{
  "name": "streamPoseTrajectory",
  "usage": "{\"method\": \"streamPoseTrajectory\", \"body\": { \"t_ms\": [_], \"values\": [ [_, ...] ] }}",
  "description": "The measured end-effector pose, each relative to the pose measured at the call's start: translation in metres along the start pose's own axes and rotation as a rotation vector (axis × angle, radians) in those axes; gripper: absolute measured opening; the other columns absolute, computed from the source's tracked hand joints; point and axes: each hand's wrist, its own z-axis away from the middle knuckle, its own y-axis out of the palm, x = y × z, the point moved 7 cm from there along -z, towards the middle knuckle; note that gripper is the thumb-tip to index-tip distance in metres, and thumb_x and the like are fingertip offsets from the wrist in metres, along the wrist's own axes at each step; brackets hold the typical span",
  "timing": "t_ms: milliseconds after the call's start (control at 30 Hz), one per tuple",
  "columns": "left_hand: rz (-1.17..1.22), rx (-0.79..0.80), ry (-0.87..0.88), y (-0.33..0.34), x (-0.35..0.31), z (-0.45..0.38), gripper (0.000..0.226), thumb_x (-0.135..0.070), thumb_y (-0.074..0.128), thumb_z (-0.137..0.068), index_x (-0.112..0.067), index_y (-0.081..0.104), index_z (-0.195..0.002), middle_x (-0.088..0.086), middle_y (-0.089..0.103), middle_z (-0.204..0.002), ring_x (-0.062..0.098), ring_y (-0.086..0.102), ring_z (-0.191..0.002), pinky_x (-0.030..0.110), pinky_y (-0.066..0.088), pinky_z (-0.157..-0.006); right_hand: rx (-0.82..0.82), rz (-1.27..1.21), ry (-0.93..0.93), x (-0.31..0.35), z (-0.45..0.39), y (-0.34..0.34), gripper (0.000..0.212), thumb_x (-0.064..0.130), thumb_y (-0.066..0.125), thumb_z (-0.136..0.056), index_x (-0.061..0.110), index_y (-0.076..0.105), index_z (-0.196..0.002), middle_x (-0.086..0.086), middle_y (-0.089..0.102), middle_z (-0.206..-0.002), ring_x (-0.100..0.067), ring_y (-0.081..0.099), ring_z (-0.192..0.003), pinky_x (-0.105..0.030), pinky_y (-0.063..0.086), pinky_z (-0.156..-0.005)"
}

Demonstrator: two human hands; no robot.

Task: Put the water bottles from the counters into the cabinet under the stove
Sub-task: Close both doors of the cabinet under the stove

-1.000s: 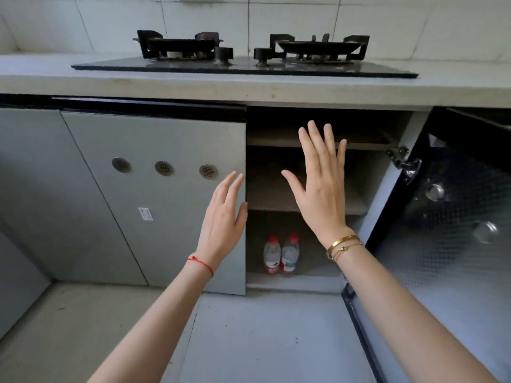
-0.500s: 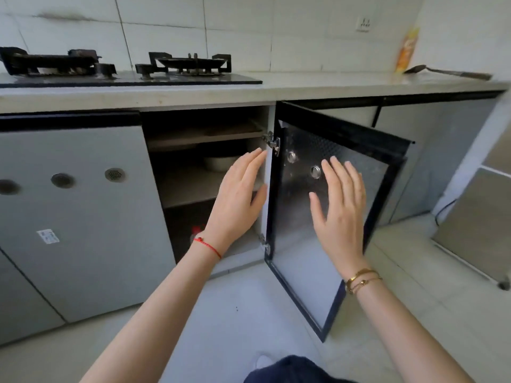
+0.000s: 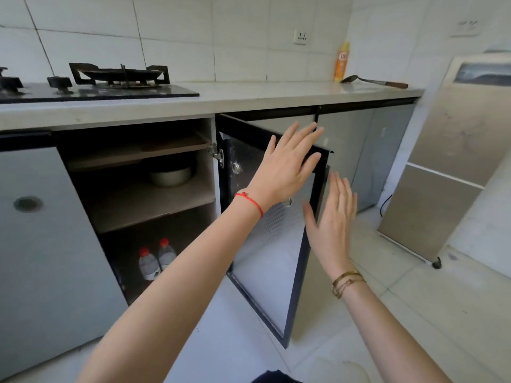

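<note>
Two clear water bottles [image 3: 154,260] with red caps stand side by side on the bottom level of the open cabinet [image 3: 143,200] under the stove [image 3: 116,81]. The cabinet door [image 3: 265,275] hangs open to the right, black-framed with a perforated metal inside. My left hand [image 3: 287,164] is spread flat in front of the door's upper part, fingers apart, holding nothing. Lower and further right, my right hand [image 3: 333,219] is also open, near the door's free edge. Whether either hand touches the door is unclear.
A metal bowl [image 3: 171,175] sits on the cabinet's middle shelf. On the counter [image 3: 249,98] at the far right lie a yellow bottle [image 3: 342,62] and a ladle [image 3: 373,82]. A beige appliance [image 3: 453,161] stands on the tiled floor at the right.
My view has swung right, from facing the cabinet to facing the open door. Both open hands moved right with it, away from the cabinet opening and over to the door.
</note>
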Motion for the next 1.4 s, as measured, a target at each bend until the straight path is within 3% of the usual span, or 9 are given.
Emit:
{"method": "streamPoseTrajectory", "body": {
  "t_ms": [200,433,600,767,1067,1233,1400],
  "values": [
    [0.035,0.0,-0.021,0.006,0.004,0.009,0.04,-0.036,0.035,-0.103,-0.027,0.041,-0.141,-0.011,0.042,-0.148,0.018,0.016,-0.15,0.058,0.015,-0.119,0.016,-0.062,-0.076,0.003,0.003,0.002,0.067,0.041,0.049,-0.096,0.009,0.024,-0.15,-0.005,0.029,-0.157,-0.02,0.017,-0.149,-0.05,0.02,-0.12],
    [0.015,-0.071,-0.019,-0.024,0.013,0.05,0.045,-0.043,0.038,-0.099,-0.027,0.04,-0.141,-0.01,0.041,-0.149,0.014,0.017,-0.15,0.056,0.021,-0.119,0.091,-0.098,-0.238,0.041,0.025,0.002,0.062,0.036,0.037,-0.101,0.006,0.017,-0.152,-0.008,0.021,-0.16,-0.022,0.014,-0.15,-0.047,0.021,-0.121],
    [-0.024,-0.163,-0.042,-0.058,0.032,0.091,0.047,-0.038,0.041,-0.1,-0.024,0.037,-0.145,-0.008,0.036,-0.154,0.015,0.017,-0.151,0.051,0.025,-0.118,0.142,-0.125,-0.384,0.084,0.043,0.014,0.06,0.03,0.037,-0.102,0.005,0.015,-0.152,-0.006,0.016,-0.161,-0.018,0.009,-0.151,-0.046,0.017,-0.122],
    [-0.039,-0.238,-0.207,-0.088,0.064,0.147,0.055,-0.039,0.039,-0.101,-0.023,0.027,-0.152,-0.005,0.026,-0.16,0.014,0.016,-0.151,0.046,0.024,-0.121,0.18,-0.25,-0.45,0.131,0.058,0.031,0.062,0.023,0.047,-0.1,0.006,0.017,-0.152,-0.006,0.016,-0.161,-0.02,0.01,-0.151,-0.049,0.024,-0.119],
    [-0.135,-0.325,-0.424,-0.11,0.114,0.248,0.057,-0.02,0.049,-0.1,-0.015,0.027,-0.152,0.0,0.028,-0.16,0.014,0.021,-0.15,0.034,0.02,-0.123,0.348,-0.341,-0.622,0.226,0.066,0.077,0.061,0.02,0.041,-0.101,0.015,0.011,-0.154,0.003,0.009,-0.163,-0.021,-0.002,-0.151,-0.051,0.016,-0.121],
    [-0.24,-0.415,-0.581,-0.128,0.166,0.271,0.062,-0.02,0.046,-0.1,-0.015,0.018,-0.155,-0.002,0.017,-0.163,0.016,0.011,-0.152,0.04,0.019,-0.124,0.444,-0.386,-0.698,0.278,0.055,0.124,0.062,0.026,0.038,-0.102,0.02,0.006,-0.155,0.007,0.002,-0.164,-0.016,-0.008,-0.151,-0.047,0.009,-0.123],
    [-0.335,-0.393,-0.743,-0.141,0.226,0.271,0.066,-0.025,0.041,-0.101,-0.017,0.007,-0.156,-0.003,0.007,-0.165,0.02,0.004,-0.153,0.049,0.021,-0.122,0.488,-0.409,-0.728,0.321,0.042,0.179,0.063,0.032,0.035,-0.102,0.022,0.001,-0.155,0.008,-0.005,-0.163,-0.015,-0.011,-0.15,-0.045,0.006,-0.124]
  ]
}}
